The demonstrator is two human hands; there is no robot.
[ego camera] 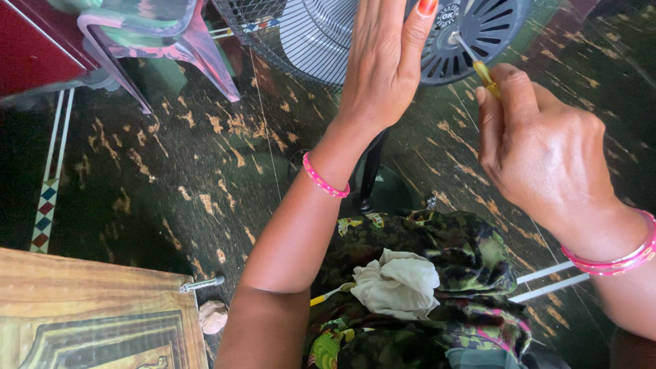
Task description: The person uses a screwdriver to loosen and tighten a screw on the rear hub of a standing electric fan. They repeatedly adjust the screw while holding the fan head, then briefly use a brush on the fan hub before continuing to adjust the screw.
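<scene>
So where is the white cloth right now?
In the head view the white cloth lies crumpled low in the middle, on the person's patterned lap, below the left hand that is on the fan.

Bare arms, pink bangles (325, 180) at both wrists, red-painted thumbnail (426, 7).

Dark mottled floor (171, 178); fan base (383, 188), plastic chair (157, 34) on it
</scene>
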